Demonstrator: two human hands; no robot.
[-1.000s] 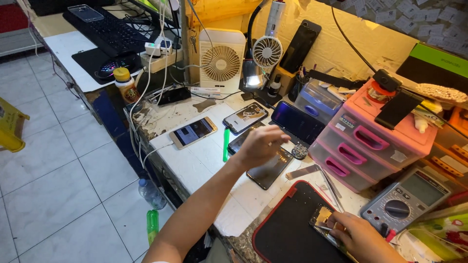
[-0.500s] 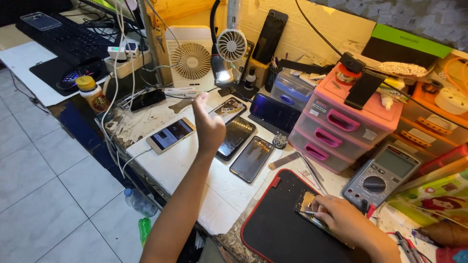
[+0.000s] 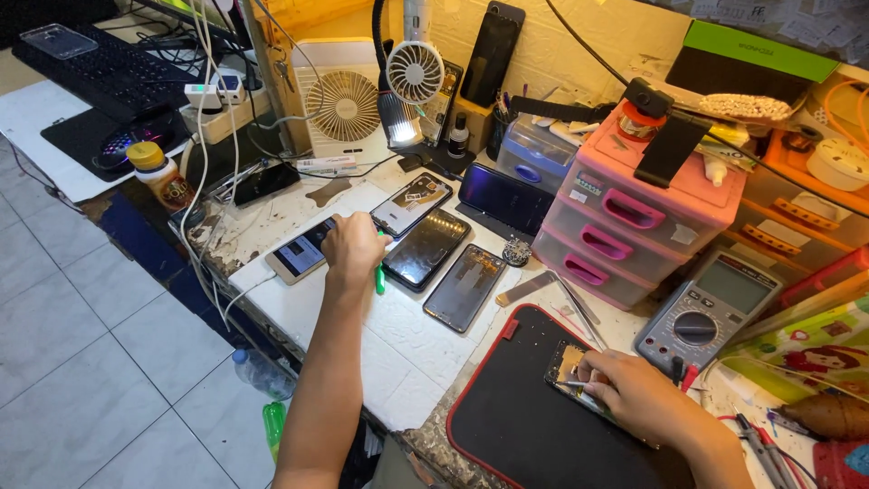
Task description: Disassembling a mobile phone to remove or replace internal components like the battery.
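My left hand [image 3: 353, 246] is closed around a green tool [image 3: 380, 279] on the white worktop, right beside a lit phone [image 3: 299, 256] that is plugged into a white cable. Three dark phones lie just right of it: one with a pale back [image 3: 410, 203], one black [image 3: 427, 249] and one opened [image 3: 466, 287]. My right hand [image 3: 634, 395] rests on a small opened phone board [image 3: 570, 364] on the black red-edged mat [image 3: 507, 435], pinching a thin metal tool against it.
A pink drawer unit [image 3: 625, 217] and a multimeter [image 3: 711, 312] stand at the right. Two small fans [image 3: 342, 107] and a lamp stand at the back. A keyboard [image 3: 100, 72], mouse and bottle [image 3: 163, 177] sit left; tiled floor lies beyond the bench edge.
My left hand came down from above the dark phones, moved left and closed on the green tool by the lit phone. My right hand stayed on the board.
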